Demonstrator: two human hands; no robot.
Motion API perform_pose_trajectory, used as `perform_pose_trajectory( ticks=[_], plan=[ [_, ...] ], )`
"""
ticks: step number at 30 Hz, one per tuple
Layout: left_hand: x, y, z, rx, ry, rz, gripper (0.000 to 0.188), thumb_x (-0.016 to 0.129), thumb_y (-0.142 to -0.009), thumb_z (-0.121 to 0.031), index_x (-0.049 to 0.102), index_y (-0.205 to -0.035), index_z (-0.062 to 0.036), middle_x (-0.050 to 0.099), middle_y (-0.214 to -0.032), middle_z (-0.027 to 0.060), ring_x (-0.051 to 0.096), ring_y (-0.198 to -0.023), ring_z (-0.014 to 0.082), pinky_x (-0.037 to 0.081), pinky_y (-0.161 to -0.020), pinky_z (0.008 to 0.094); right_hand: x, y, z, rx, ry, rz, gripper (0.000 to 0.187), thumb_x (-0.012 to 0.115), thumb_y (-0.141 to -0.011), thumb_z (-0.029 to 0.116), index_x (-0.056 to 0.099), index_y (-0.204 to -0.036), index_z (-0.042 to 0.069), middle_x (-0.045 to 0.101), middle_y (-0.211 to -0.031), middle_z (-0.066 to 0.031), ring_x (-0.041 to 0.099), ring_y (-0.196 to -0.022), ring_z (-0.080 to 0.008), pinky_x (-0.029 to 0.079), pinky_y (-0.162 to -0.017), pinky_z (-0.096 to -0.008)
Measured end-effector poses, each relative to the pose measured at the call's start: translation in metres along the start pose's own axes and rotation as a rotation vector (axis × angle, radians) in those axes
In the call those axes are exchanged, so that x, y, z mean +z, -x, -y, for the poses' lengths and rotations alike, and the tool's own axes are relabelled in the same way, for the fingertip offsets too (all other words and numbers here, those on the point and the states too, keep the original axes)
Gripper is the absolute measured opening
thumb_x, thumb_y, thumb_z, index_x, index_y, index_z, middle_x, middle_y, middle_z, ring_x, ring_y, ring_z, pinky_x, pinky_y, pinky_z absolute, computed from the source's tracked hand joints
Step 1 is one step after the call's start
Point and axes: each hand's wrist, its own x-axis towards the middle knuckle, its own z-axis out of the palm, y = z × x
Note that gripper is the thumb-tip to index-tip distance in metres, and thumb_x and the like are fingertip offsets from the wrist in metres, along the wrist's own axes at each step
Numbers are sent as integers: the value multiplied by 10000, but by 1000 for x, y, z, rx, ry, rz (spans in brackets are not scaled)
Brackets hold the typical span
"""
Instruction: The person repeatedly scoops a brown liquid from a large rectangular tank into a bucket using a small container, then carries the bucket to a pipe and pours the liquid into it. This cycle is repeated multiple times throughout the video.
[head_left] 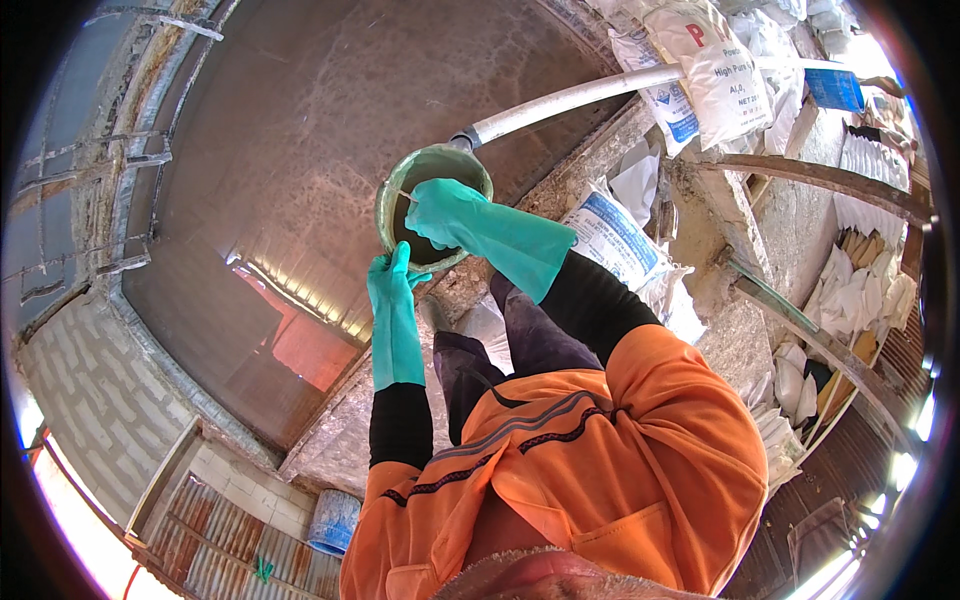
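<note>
A round, greenish long-handled dipper (384,212) is held over the edge of a wide basin of brown liquid (330,130). Its pale pole handle (570,97) runs up to the right, toward white sacks. My left hand (393,290), in a teal rubber glove, grips the near rim of the bowl. Inside the bowl's mouth, my right hand (445,215), gloved alike, is closed; a thin pale tip shows by its fingers, but what it holds is too small to name. My right hand hides much of the bowl's inside.
White printed sacks (715,75) are stacked at the upper right, and another sack (615,235) lies beside my right forearm. Wooden beams (820,180) cross the right side. A block wall (105,370) borders the basin at left; a blue drum (335,522) stands below.
</note>
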Motion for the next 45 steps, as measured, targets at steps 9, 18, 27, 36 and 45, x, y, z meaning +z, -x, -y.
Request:
perform_pose_trajectory(
  ticks=[9, 18, 27, 36, 45],
  plan=[
    [2, 2, -9, 7, -13, 4, 321, 719, -926, -240, 547, -904, 29, 633, -791, 112, 641, -571, 179, 614, -507, 328, -10, 10, 0, -14, 80, -40, 223, 589, -934, 232, 602, -1072, 57, 667, -889, -34, 680, -865, -191, 562, -693, -319],
    [6, 5, -19, 33, -12, 1, 322, 731, -918, -242, 550, -880, 22, 633, -762, 105, 633, -546, 171, 602, -482, 320, 6, -6, 0, 219, -599, -116, 180, 649, -864, 221, 681, -1001, 108, 694, -882, -20, 689, -868, -228, 565, -702, -348],
    [5, 2, -25, 59, -57, 6, 342, 738, -915, -264, 544, -872, 14, 622, -723, 87, 628, -520, 172, 590, -479, 313, 10, -9, -2, 126, -289, -198, 242, 709, -777, 216, 760, -1002, 143, 732, -960, -59, 709, -932, -276, 592, -729, -393],
    [10, 2, -35, 71, -57, -2, 342, 744, -910, -268, 554, -883, 15, 600, -710, 72, 613, -512, 153, 590, -479, 304, -2, 7, -5, 189, -440, -208, 216, 662, -803, 126, 698, -1015, 108, 654, -910, -65, 688, -877, -260, 580, -719, -372],
    [24, 9, -52, 112, -49, 21, 345, 740, -914, -269, 569, -872, 28, 604, -704, 71, 607, -497, 148, 572, -450, 298, -8, 15, -11, 348, -875, -189, 271, 588, -879, 220, 704, -1058, 53, 701, -970, -165, 687, -870, -329, 543, -720, -432]
  ],
)
